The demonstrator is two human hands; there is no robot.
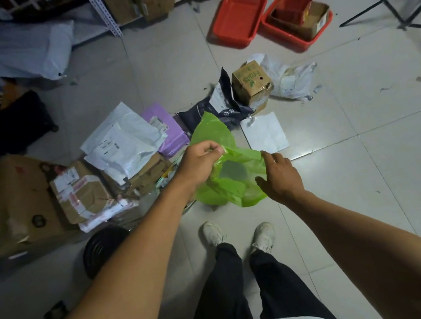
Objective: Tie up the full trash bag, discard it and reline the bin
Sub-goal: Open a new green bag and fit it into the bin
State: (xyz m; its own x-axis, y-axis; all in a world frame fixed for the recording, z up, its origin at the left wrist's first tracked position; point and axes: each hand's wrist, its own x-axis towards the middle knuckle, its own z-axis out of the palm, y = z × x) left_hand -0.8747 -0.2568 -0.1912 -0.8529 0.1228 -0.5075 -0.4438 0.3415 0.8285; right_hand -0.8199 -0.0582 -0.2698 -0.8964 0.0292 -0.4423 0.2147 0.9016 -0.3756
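- Two hands are working one thin green bag (230, 181), held in the air in front of the person's legs, above the tiled floor (370, 191) and just beside a heap of parcels (122, 155).
- Left hand (198, 161): its fingers (212, 150) pinch the bag's upper edge, curled tight on the film.
- Right hand (279, 174): its fingers are loosely spread along the opposite edge, touching the mouth; I cannot tell if they truly grip it.
- It looks empty, feather-light and limp, so it should crumple and cling rather than hold shape; likely slippery too.
- Best hold, I'd say, is the rim on opposite sides, pulled apart to open the mouth.
- No bin can be made out for certain; a dark round thing (102, 246) stands near the left forearm.
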